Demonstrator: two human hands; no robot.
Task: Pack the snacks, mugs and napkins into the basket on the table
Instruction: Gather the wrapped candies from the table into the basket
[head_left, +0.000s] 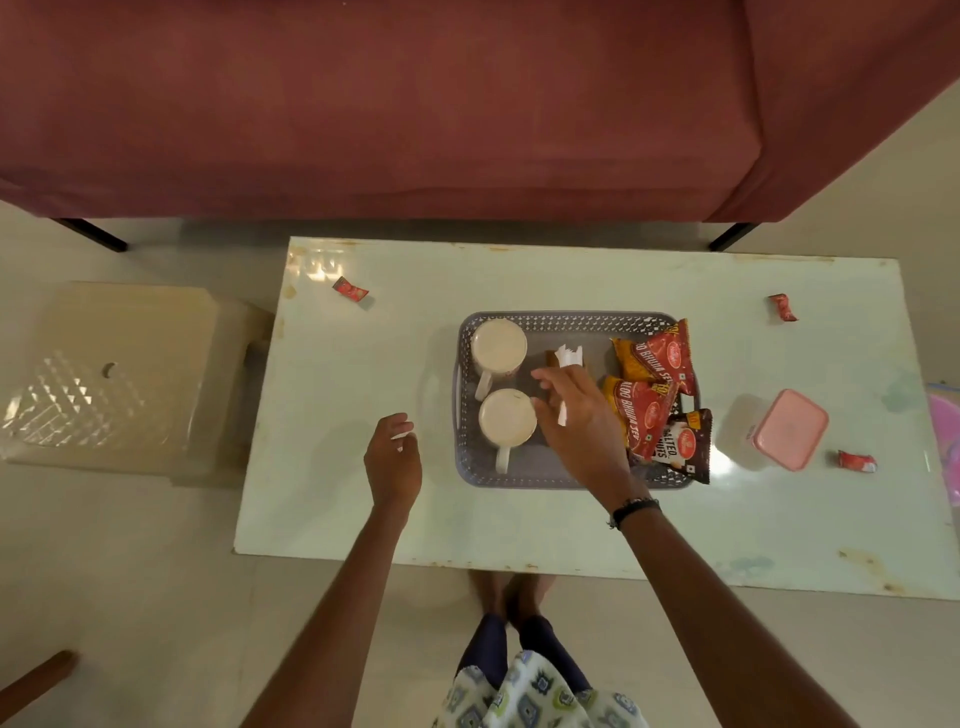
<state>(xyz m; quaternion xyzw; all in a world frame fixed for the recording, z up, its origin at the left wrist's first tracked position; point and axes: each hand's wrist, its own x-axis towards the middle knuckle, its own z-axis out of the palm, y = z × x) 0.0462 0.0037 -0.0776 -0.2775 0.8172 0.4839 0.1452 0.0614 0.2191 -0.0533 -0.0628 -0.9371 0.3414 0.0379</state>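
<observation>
Left hand (393, 457), just left of the grey perforated plastic basket (519, 480) on the glossy pale-green table (337, 519), pinches a white paper scrap (402, 439). Right hand (582, 421) is over the basket, fingers spread; can't tell if it's gripping anything. Inside: two round cream mugs (507, 417), white folded napkins (569, 357), crinkly red snack packets (654, 358).

On the pale green tabletop (363, 493) a grey basket (519, 480) holds two cream mugs (498, 345) at its left, a white napkin (570, 357) in the middle and three snack packets (654, 358) leaning over its right wall. The right grip (587, 431) hangs over the basket's middle with its fingers spread and a white strip (562, 415) showing between them; whether the strip is held cannot be told. The left grip (393, 462), just left of the basket, curls round a small white scrap (401, 439).
</observation>
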